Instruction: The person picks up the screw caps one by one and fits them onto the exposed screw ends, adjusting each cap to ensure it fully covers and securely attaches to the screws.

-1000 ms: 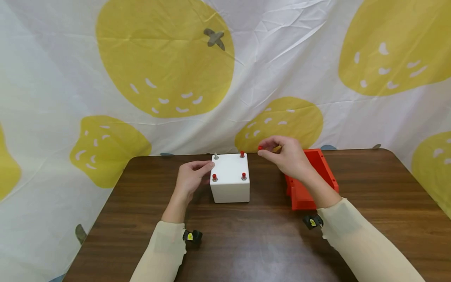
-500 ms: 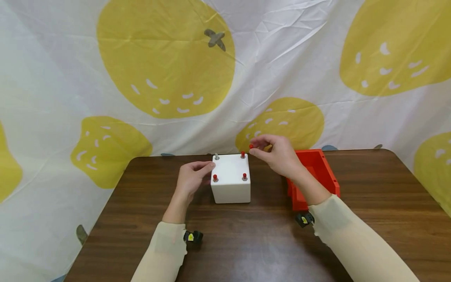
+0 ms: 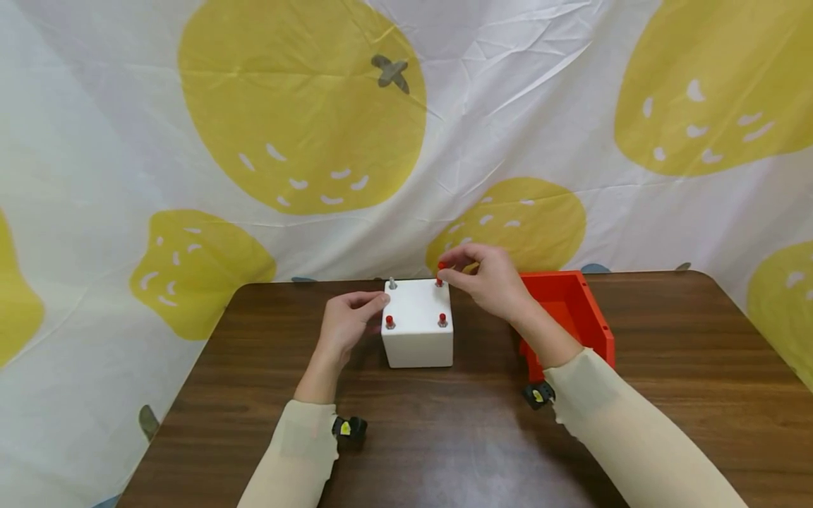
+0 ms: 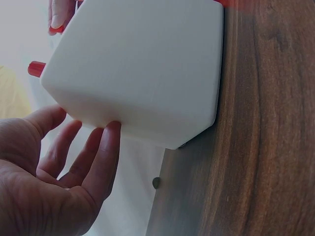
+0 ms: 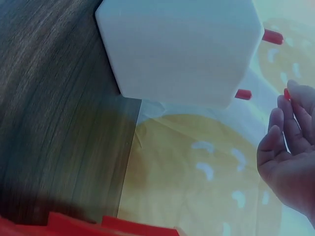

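A white box stands on the table, with a short metal post at each corner of its top. Red caps cover the front-left post, the front-right post and the back-right post; the back-left metal post is bare. My left hand rests its thumb and fingertips against the box's left side, fingers fairly straight, as the left wrist view shows. Between thumb and fingertips my right hand pinches a small red cap, above the box's back-right corner in the head view.
A red open bin stands right of the box, partly hidden behind my right forearm. The brown wooden table ends just behind the box, where a white cloth with yellow fruit prints hangs.
My right hand has moved left with the red cap, from beside the bin to the box's back-right corner. The left hand stays against the box.
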Action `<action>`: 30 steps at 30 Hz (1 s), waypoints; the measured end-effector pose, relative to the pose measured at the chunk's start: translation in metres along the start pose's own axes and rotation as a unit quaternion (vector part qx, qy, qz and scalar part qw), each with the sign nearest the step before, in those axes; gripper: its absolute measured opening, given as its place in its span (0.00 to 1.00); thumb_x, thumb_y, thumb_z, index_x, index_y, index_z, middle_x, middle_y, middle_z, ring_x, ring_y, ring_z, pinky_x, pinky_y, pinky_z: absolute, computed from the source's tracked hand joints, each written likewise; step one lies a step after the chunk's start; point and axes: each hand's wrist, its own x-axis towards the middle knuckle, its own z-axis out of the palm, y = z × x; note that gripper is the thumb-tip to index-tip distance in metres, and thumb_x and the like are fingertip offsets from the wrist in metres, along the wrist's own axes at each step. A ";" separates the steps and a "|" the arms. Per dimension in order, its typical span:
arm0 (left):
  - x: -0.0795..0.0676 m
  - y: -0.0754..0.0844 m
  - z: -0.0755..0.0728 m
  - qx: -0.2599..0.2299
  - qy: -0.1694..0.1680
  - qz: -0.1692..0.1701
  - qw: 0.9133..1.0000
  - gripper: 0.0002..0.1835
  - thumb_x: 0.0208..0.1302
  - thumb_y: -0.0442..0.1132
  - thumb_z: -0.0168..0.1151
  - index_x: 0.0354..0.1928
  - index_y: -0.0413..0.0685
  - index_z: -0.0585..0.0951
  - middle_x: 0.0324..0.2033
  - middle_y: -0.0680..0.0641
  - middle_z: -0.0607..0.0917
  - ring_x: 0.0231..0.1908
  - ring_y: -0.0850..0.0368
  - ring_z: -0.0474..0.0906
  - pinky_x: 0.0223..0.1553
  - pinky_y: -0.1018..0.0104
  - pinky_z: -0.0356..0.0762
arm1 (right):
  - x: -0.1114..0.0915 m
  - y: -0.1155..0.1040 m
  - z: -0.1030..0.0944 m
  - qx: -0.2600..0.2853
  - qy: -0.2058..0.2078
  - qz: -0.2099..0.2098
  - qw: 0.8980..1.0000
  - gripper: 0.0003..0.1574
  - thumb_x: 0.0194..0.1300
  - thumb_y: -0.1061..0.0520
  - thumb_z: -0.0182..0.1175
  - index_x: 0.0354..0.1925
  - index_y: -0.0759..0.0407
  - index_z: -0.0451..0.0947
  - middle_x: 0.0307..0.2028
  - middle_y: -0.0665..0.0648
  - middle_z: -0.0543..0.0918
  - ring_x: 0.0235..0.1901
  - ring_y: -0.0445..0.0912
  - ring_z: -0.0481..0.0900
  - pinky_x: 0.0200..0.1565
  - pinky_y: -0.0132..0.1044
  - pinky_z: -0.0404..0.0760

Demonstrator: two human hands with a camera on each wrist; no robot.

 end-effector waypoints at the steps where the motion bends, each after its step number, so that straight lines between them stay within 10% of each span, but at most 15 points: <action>1: 0.000 0.000 0.000 0.000 0.000 0.000 1.000 0.16 0.69 0.42 0.76 0.52 0.40 0.90 0.50 0.42 0.89 0.44 0.53 0.86 0.48 0.48 0.90 | 0.001 0.000 0.001 0.000 -0.001 0.003 1.000 0.09 0.67 0.58 0.75 0.46 0.58 0.90 0.37 0.52 0.88 0.37 0.48 0.82 0.40 0.40 0.86; 30: 0.000 0.001 -0.001 -0.005 -0.009 -0.001 1.000 0.16 0.70 0.42 0.75 0.53 0.40 0.90 0.51 0.42 0.89 0.46 0.52 0.87 0.48 0.48 0.90 | 0.034 -0.015 0.043 -0.031 -0.062 -0.034 0.997 0.09 0.68 0.57 0.74 0.45 0.58 0.90 0.37 0.51 0.89 0.41 0.48 0.84 0.42 0.40 0.82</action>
